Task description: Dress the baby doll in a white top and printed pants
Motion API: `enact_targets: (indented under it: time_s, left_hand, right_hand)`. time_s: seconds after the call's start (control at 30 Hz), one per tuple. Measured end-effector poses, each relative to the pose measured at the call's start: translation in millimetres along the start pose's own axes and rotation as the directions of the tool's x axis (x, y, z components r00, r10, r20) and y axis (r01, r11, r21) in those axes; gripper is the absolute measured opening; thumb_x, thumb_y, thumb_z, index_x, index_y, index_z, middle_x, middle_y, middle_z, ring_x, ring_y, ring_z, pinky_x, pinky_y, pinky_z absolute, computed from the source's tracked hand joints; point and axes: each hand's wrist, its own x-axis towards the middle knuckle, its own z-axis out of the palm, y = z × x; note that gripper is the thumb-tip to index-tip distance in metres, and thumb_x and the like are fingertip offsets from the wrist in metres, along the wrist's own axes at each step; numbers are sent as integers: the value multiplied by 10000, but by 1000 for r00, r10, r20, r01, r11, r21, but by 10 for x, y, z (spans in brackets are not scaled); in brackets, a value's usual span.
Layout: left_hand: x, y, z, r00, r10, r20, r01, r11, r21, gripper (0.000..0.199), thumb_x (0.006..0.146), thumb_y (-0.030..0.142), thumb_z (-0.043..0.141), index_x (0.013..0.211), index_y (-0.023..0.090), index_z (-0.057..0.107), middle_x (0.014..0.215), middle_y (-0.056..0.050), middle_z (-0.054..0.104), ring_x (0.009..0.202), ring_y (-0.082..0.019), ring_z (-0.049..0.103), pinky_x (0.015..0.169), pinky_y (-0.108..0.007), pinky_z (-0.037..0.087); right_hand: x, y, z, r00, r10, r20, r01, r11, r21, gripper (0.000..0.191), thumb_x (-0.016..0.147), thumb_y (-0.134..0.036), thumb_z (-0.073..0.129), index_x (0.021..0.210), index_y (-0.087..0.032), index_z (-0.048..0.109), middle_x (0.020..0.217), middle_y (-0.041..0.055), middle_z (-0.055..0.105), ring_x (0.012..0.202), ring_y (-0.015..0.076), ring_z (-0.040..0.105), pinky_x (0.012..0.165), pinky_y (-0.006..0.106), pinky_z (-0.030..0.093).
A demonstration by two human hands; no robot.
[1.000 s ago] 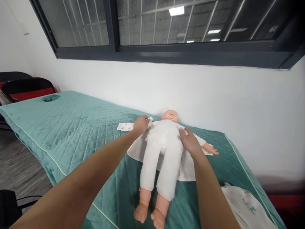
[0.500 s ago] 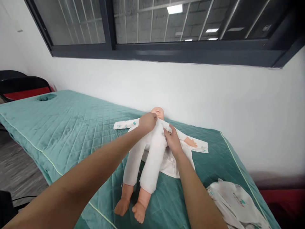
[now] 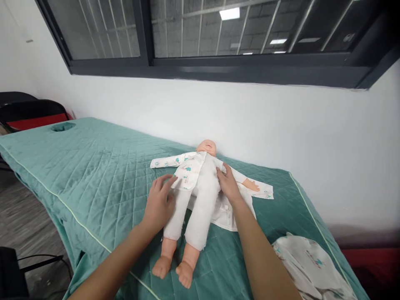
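Note:
A baby doll (image 3: pixel 203 216) with a white cloth body lies on its back, its head towards the wall. Its arms are in the sleeves of a white printed baby shirt (image 3: pixel 187 168). One front panel covers the left part of the chest; the other side lies spread beneath the doll at right. My left hand (image 3: pixel 161 202) is at the lower left edge of the covering panel, fingers apart and lightly touching it. Against the right side of the doll's torso, my right hand (image 3: pixel 228 183) grips with the thumb in front; its other fingers are partly hidden.
A green quilted cover (image 3: pixel 103 166) lies over the bed, which has a hole (image 3: pixel 63 126) at the far left. Crumpled white printed clothing (image 3: pixel 312 262) lies at the right front. Beyond the bed are a wall (image 3: pixel 265 121) and black chairs (image 3: pixel 34 110).
My left hand has moved from near the doll's neck down and left, and the shirt's left panel now lies over the chest. My right hand stays almost where it was.

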Motion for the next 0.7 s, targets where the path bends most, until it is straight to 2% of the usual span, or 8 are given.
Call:
enact_targets:
  time_s: [0.1,0.2,0.33,0.43,0.5,0.6,0.7]
  left_hand:
    - [-3,-189,84,994,-99,41,103,990,-101,359,903,131,489,1231,250,573,1246,-72,576,1176,-212,550,1025,-399,484]
    - [25,-209,166,990,-132,51,139,978,-156,256,930,160,441,1105,240,609,1141,-64,615,1099,-200,592,980,-390,509]
    - [-49,-150,139,998,-31,47,38,985,-166,235,965,204,409,1065,240,619,1041,-65,640,1006,-195,610,908,-379,532]
    - [-132,-140,18,992,66,104,-51,988,-144,241,975,254,427,1087,260,640,1035,-69,654,979,-201,616,869,-372,540]
    - [-122,-150,-54,985,80,150,-59,989,-139,241,977,300,444,1082,273,660,1040,-70,659,996,-204,622,886,-371,539]
    - [66,-144,-46,990,18,138,0,992,-127,308,985,374,422,1113,251,674,1146,-84,656,1111,-215,611,997,-391,507]
    - [428,-61,131,988,-63,144,85,985,-152,426,987,434,382,1257,212,625,1397,-83,573,1319,-225,514,1153,-413,393]
  right_hand:
    - [-7,-18,-13,1000,-2,17,3,998,-64,761,893,-591,458,1531,-199,323,1360,103,615,1213,281,605,1040,417,471]
    - [-5,-32,-21,1000,2,24,1,994,-106,747,903,-585,434,1534,-203,315,1368,102,610,1219,281,604,1043,433,470]
    - [-2,-42,-33,999,2,35,2,994,-112,737,909,-572,440,1534,-200,319,1370,107,609,1220,278,603,1054,426,462]
    - [-12,-54,-54,999,5,49,0,996,-93,732,910,-556,459,1534,-201,319,1370,109,609,1223,275,601,1061,423,455]
    - [-24,-68,-68,998,8,59,-3,997,-81,739,913,-546,470,1537,-184,308,1371,126,606,1228,275,598,1072,429,440]
    - [-48,-98,-73,998,9,67,-4,997,-83,751,925,-538,462,1540,-144,290,1404,165,573,1252,277,581,1100,437,404]
    - [-75,-124,-50,998,-2,60,8,995,-101,759,944,-532,424,1546,-101,262,1480,198,487,1320,290,524,1137,442,350]
